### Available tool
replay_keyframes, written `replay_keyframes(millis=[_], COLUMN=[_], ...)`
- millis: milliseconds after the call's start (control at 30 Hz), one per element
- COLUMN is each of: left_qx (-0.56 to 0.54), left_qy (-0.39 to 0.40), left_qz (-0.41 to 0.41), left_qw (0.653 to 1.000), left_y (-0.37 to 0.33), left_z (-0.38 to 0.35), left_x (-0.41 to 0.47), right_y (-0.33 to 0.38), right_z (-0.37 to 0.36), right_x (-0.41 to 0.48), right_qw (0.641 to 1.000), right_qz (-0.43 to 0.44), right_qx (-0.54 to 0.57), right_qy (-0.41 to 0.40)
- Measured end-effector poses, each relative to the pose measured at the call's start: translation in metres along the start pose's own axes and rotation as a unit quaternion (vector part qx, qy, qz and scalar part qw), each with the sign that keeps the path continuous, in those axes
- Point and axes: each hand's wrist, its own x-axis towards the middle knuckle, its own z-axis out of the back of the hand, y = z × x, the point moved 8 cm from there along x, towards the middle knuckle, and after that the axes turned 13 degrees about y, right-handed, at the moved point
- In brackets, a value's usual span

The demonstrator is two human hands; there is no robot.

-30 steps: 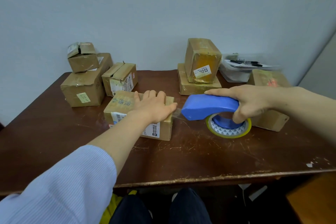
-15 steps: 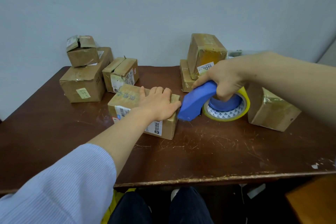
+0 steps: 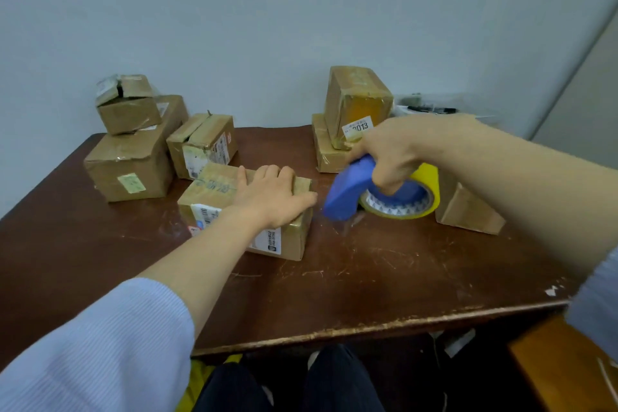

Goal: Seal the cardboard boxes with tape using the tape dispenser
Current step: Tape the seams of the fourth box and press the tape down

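A small cardboard box (image 3: 214, 191) with white labels lies in the middle of the brown table (image 3: 368, 278). My left hand (image 3: 271, 197) presses flat on its top, fingers straight and reaching its right edge. Just right of the box, my right hand (image 3: 391, 150) grips the blue tape dispenser (image 3: 347, 194), which carries a yellow-rimmed roll of tape (image 3: 424, 191). The dispenser's nose tilts down beside the box's right end, a little above the table. A short piece of clear tape seems to hang below the nose.
Several more cardboard boxes stand around: a stack of two (image 3: 130, 150) and a single one (image 3: 204, 140) at the back left, a stack (image 3: 354, 104) at the back middle, one (image 3: 468, 207) under my right forearm. A wall runs behind the table.
My right hand raised the dispenser from flat on the table and tipped its nose down at the box's right end. It now sits slightly off the box. My left hand stayed put.
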Motion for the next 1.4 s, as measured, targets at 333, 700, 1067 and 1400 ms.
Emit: replay_keyframes(millis=[333, 700, 1067, 1400], left_qx=[-0.015, -0.300, -0.317, -0.138], left_qy=[0.014, -0.159, -0.168, -0.149], left_qz=[0.039, 0.007, 0.168, 0.175], left_qw=[0.999, 0.941, 0.918, 0.963], left_y=[-0.004, 0.064, 0.145, 0.136], left_z=[-0.002, 0.049, 0.003, 0.015], left_x=[-0.006, -0.046, -0.051, -0.056], right_y=[-0.016, 0.037, 0.081, 0.077], right_z=[-0.077, -0.076, -0.052, -0.019], right_x=[0.014, 0.006, 0.091, 0.077], right_qw=[0.961, 0.889, 0.697, 0.921], right_qz=[-0.129, -0.057, 0.021, -0.009], right_qx=[0.121, 0.171, 0.681, 0.290], right_qy=[-0.215, -0.420, -0.224, -0.261])
